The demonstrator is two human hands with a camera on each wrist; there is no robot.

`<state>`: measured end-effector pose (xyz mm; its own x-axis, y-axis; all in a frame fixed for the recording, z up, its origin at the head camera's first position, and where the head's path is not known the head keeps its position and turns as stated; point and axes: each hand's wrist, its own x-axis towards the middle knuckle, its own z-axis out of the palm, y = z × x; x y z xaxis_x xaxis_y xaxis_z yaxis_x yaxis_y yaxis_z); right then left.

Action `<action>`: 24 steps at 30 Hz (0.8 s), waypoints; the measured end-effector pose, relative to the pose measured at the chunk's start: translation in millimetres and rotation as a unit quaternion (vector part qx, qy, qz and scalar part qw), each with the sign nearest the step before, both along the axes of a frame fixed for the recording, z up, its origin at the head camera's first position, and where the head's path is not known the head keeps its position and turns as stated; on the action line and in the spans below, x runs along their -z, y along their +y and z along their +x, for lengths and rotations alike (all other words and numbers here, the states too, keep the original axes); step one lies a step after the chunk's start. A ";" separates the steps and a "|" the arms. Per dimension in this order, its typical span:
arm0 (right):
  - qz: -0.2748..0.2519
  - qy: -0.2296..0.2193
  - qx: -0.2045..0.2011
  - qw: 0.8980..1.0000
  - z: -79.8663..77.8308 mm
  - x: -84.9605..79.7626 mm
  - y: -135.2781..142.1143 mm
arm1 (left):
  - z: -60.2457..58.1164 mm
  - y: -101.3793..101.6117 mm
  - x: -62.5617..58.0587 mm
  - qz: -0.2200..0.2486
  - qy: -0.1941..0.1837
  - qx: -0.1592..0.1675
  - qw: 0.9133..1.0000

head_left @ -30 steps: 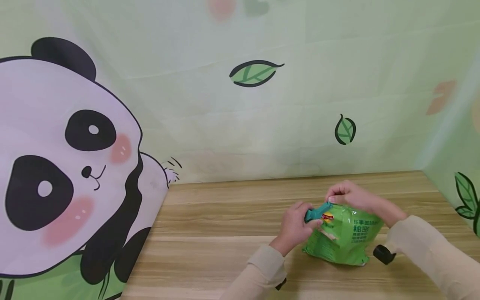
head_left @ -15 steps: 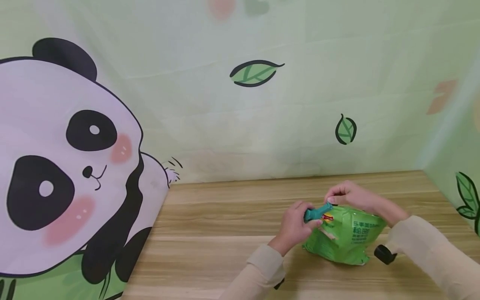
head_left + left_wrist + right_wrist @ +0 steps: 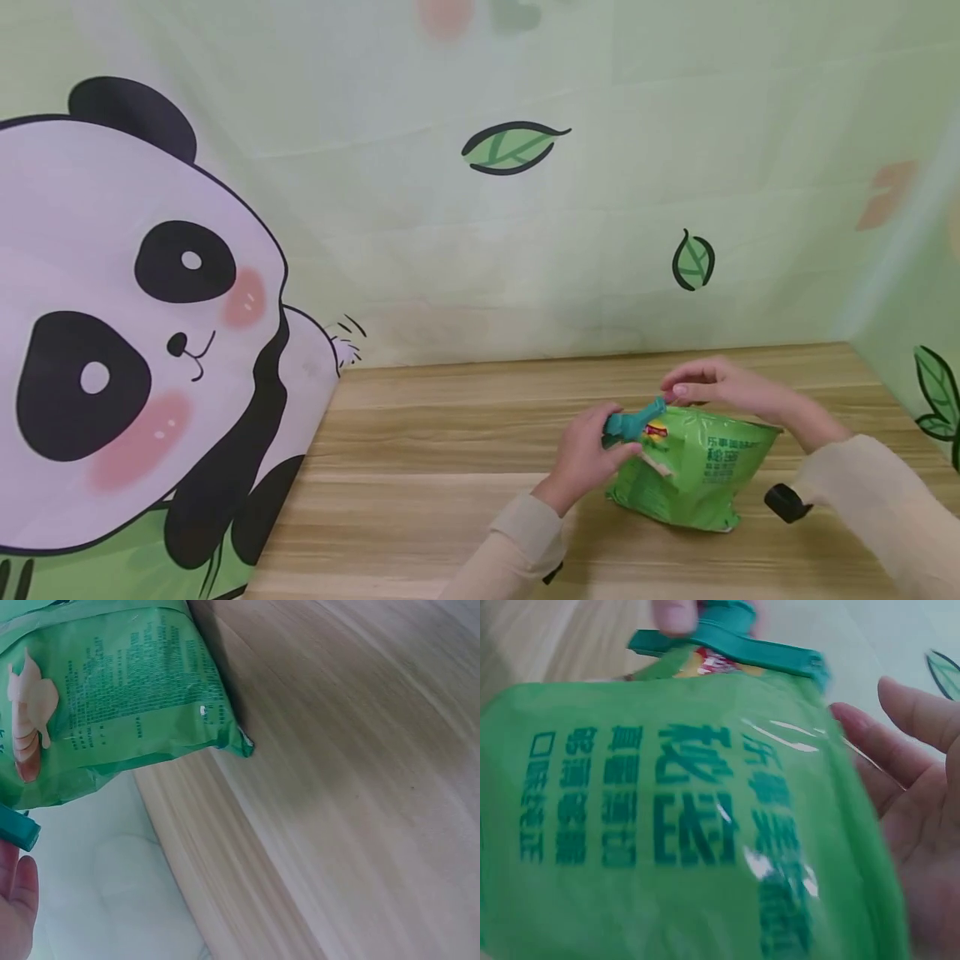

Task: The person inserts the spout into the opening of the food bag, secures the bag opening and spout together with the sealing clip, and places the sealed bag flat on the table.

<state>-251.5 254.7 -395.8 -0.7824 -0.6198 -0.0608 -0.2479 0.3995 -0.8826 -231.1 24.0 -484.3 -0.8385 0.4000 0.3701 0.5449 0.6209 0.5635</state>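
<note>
A green crisp bag [image 3: 697,479] with printed lettering stands on the wooden table, right of centre. Across its upper left corner lies a teal bag clip [image 3: 637,423], which spans the bag top in the right wrist view. My left hand [image 3: 585,454] pinches the clip's near end, thumb on the front of the bag. Just behind the clip's far end, my right hand [image 3: 712,385] hovers with fingers loosely bent. In the right wrist view that hand [image 3: 922,780] is beside the bag edge, thumb and fingers apart, with nothing between them. The clip's tip [image 3: 21,829] shows at the left wrist view's edge.
A pale green cloth backdrop [image 3: 420,250] with a printed panda [image 3: 217,367] and leaves hangs behind and beside the table [image 3: 420,442]. A black wrist camera [image 3: 787,502] sits under the right sleeve.
My right hand has let go of the clip's far end and moved back to the right. The left hand stays on the clip, shifted slightly left.
</note>
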 end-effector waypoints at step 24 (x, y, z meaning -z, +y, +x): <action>-0.306 -0.113 -0.058 0.944 31.1 94.8 65.1 | 6.1 -0.6 17.8 0.250 -0.213 -0.014 0.945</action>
<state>-220.4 319.8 -490.5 -0.7171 -0.6736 0.1789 -0.0363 -0.2203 -0.9748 -225.0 23.3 -502.1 -0.9613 0.2412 0.1335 0.1903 0.2305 0.9543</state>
